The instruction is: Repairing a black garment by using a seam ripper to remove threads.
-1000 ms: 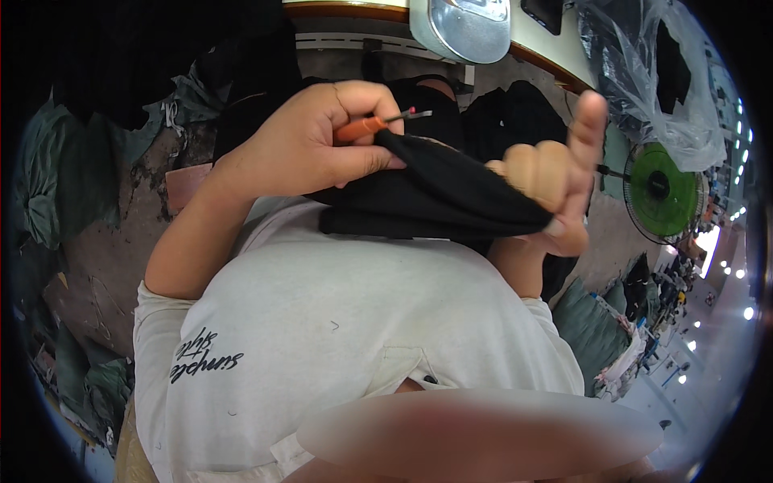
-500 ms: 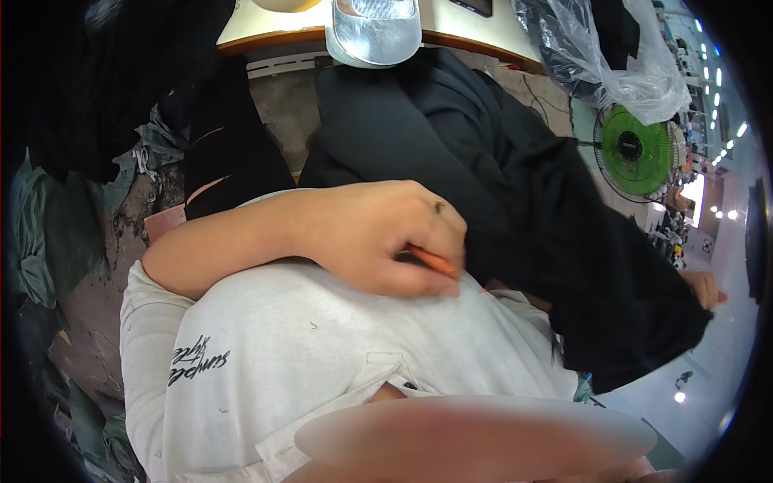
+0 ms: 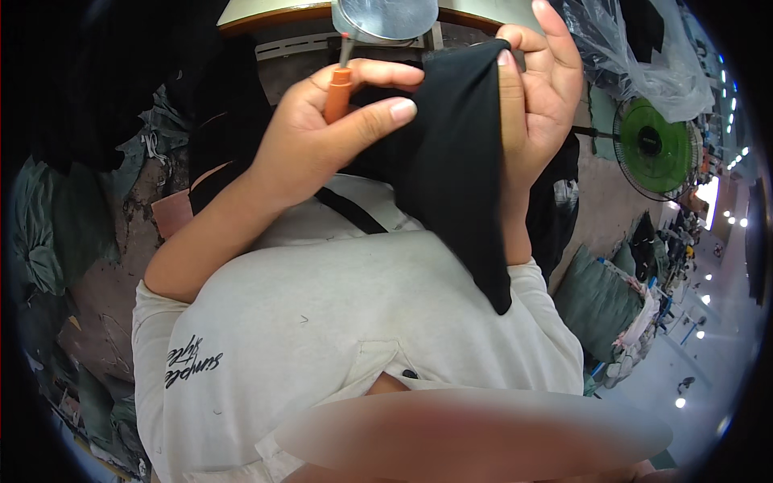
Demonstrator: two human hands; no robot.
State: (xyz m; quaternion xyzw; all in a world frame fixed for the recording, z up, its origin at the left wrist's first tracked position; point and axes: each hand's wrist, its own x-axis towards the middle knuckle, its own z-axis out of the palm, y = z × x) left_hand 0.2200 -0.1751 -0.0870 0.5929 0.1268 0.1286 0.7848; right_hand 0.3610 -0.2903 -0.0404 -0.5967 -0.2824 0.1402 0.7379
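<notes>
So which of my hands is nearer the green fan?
Right. In this view, your right hand, pinching the black cloth, is left of the green fan; your left hand, holding the orange-handled tool, is farther left, beyond the cloth.

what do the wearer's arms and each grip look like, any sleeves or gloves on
Short off-white sleeves end near the elbows, leaving the left forearm and right forearm bare. The left grip and right grip are ungloved human hands; no ring or watch shows. The shirt matches the sleeves, with dark slanted lettering on its left side.
</notes>
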